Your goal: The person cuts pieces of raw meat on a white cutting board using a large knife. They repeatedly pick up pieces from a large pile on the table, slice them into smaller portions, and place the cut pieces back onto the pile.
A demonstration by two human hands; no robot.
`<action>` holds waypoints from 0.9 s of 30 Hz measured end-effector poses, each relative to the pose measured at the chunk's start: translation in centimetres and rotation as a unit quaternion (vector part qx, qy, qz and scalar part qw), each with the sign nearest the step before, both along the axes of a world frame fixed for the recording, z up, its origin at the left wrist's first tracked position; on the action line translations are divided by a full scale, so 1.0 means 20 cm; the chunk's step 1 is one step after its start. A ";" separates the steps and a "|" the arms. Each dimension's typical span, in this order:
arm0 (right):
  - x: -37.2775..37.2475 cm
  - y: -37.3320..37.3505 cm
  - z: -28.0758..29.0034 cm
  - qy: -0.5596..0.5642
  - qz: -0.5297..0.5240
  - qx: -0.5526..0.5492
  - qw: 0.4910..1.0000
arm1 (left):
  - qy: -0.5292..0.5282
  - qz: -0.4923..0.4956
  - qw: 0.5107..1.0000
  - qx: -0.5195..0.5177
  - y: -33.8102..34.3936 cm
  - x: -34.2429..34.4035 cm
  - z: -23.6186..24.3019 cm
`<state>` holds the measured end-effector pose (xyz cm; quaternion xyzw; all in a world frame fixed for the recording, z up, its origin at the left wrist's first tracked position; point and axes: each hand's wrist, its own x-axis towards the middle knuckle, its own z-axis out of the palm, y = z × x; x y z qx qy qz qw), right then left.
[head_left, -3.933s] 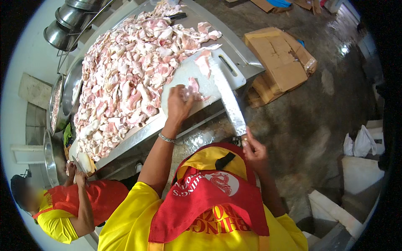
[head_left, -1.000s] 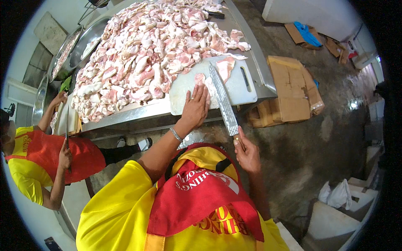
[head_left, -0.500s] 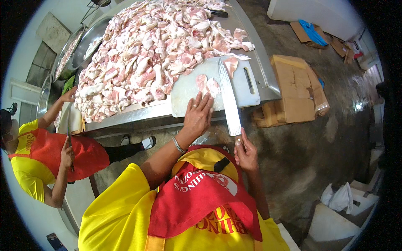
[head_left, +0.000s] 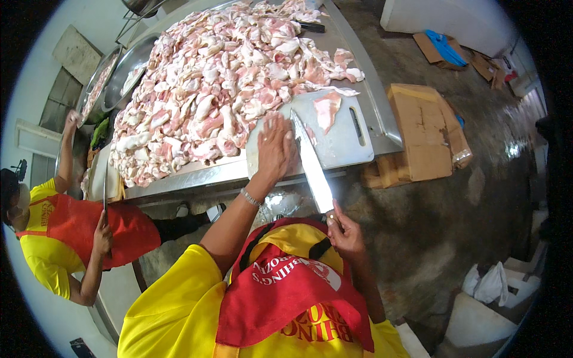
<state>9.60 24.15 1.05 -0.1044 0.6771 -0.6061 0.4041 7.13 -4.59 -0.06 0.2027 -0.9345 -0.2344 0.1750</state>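
Note:
My right hand (head_left: 346, 231) grips a large kitchen knife (head_left: 313, 167) by its handle. The blade slants up and left over a white plastic cutting board (head_left: 349, 146), its tip near the meat pile. Fingers stretched out flat, my left hand (head_left: 276, 146) lies on the board's left part, just left of the blade; what is under the palm is hidden. A thin pale pink slice of raw meat (head_left: 326, 110) rests on the board right of the blade. Part of another small piece shows beside the blade.
A large heap of raw meat (head_left: 203, 89) covers the steel table (head_left: 379, 113). At the left a co-worker in a red apron (head_left: 98, 227) holds a knife (head_left: 105, 185). Metal bowls (head_left: 128, 71) stand beyond. A cardboard box (head_left: 427, 131) sits on the floor at right.
My left hand has moved forward and left, over where a meat piece lay. The knife has shifted left and toward me. The co-worker's free hand has reached farther away.

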 end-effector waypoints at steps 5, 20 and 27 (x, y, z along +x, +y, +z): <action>0.09 0.03 0.05 0.035 -0.021 0.063 0.997 | -0.105 -0.012 0.991 -0.081 -0.01 -0.10 -0.10; 0.13 0.04 0.07 0.074 -0.005 0.080 0.994 | -0.144 -0.011 0.986 -0.081 0.06 -0.06 -0.05; 0.13 0.02 0.06 0.140 -0.006 0.084 0.987 | -0.133 -0.030 0.990 -0.046 0.01 -0.05 -0.07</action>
